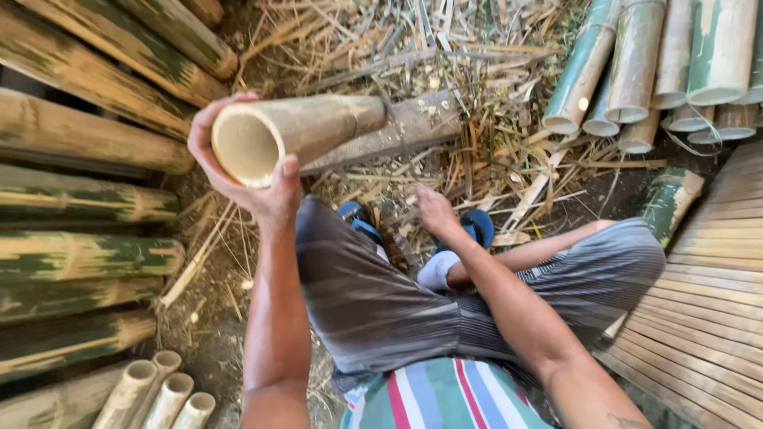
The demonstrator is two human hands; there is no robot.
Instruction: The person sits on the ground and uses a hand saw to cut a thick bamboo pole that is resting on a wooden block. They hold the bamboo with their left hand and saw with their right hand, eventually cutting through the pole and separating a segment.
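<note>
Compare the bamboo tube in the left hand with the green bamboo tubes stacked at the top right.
The held bamboo tube is pale tan all over; the stacked green tubes are streaked green. The held tube is lifted in the left hand with its open end toward the camera; the stacked ones lie on the ground, bundled side by side. Both are hollow cut lengths of bamboo.

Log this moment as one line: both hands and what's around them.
left hand: grips bamboo tube at open end | right hand: empty, down by sandals | bamboo poles at left | scraps on ground
</note>
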